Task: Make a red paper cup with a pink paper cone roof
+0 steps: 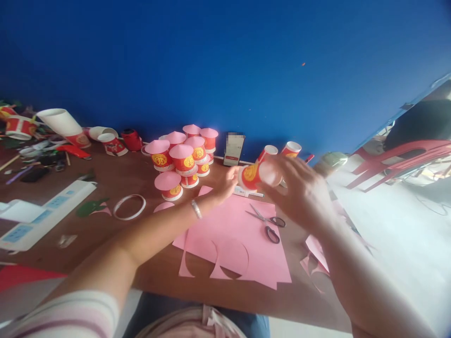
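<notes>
A red paper cup [254,174] with a gold emblem lies on its side between my two hands, above the brown table [116,178]. My right hand [303,190] is wrapped round its white open end. My left hand [227,183], a bracelet at the wrist, touches its bottom end with its fingertips. Below them lies pink paper [239,244] with round cut-outs, and black-handled scissors [268,223] rest on it. To the left stands a pile of red cups with pink cone lids [181,157].
Two more red cups [282,151] and a phone [234,149] stand by the blue wall. A white ring [129,207], a white power strip [38,216] and cluttered cups and scraps [63,134] fill the left side. A red plastic chair [398,159] stands at the right.
</notes>
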Available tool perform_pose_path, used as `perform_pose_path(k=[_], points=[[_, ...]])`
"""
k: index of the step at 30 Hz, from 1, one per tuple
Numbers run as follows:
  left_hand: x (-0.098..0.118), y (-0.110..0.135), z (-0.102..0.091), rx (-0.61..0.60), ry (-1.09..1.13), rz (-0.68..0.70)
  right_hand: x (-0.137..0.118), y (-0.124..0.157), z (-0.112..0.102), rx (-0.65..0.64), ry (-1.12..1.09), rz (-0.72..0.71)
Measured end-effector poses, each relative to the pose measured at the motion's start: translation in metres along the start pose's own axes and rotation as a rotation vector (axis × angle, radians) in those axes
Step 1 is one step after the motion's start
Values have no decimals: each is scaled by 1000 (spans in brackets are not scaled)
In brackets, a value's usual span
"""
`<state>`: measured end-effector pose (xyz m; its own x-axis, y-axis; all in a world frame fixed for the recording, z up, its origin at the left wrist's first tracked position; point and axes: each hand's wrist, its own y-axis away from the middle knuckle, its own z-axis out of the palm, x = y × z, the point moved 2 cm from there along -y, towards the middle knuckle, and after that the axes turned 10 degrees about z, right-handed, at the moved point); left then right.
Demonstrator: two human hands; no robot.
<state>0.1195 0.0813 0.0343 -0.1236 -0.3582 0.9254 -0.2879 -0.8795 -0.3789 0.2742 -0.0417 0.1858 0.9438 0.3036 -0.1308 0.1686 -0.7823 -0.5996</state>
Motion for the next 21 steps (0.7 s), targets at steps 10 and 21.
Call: perform_pose_path(k=[10, 21], points=[[21, 82, -58, 91, 128, -182, -42, 60, 104, -349, -281, -91], [16, 112, -49, -194, 13, -103, -34, 98, 148, -471, -674, 259]])
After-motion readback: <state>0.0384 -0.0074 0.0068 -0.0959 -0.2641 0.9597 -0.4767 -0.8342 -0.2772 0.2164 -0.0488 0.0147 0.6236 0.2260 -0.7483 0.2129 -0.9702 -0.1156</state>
